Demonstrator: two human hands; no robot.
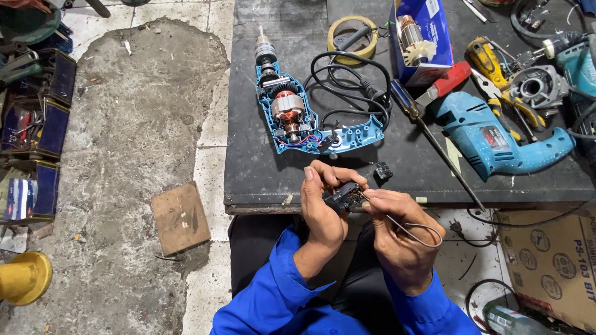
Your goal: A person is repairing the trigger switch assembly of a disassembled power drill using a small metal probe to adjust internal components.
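My left hand (324,208) grips a small black switch block (346,197) at the front edge of the dark workbench (261,180). My right hand (397,232) pinches a thin grey wire (417,231) that loops under it and runs to the switch. Just beyond lies an opened blue drill half-shell (304,118) with its copper-wound motor showing and a black power cord (347,80) coiled beside it. A small black part (382,172) sits on the bench near my fingers.
A long screwdriver (434,142), a closed blue drill (496,139), yellow pliers (496,74), a tape roll (351,38) and a blue box (428,37) crowd the bench's right. A cardboard box (552,260) stands at lower right. Blue boxes (37,136) line the floor at left.
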